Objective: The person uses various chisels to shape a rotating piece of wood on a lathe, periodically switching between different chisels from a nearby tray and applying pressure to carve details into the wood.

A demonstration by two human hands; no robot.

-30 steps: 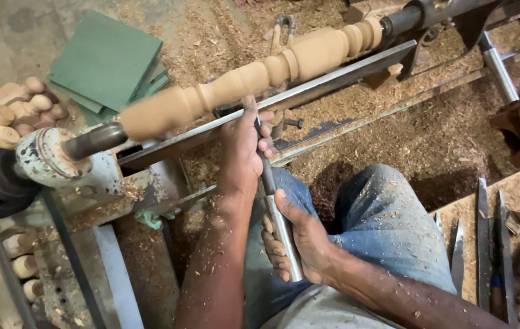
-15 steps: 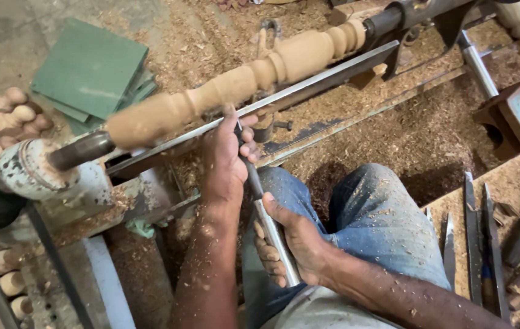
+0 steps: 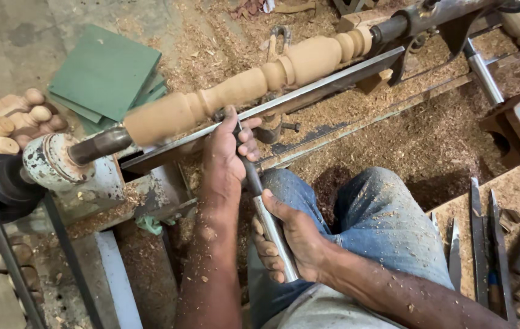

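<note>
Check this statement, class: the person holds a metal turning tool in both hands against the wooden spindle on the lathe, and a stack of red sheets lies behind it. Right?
Not quite. The head view shows the sheets are green, not red. The rest of the statement holds.

the left hand (image 3: 229, 152) reaches far from the body, forearm stretched straight out, palm down, fingers curled tight and thumb pressed forward. the right hand (image 3: 290, 244) sits nearer, close to the lap in blue denim, palm turned up, fingers wrapped closed, wrist bent inward. both forearms are bare and flecked with pale dust.
</note>
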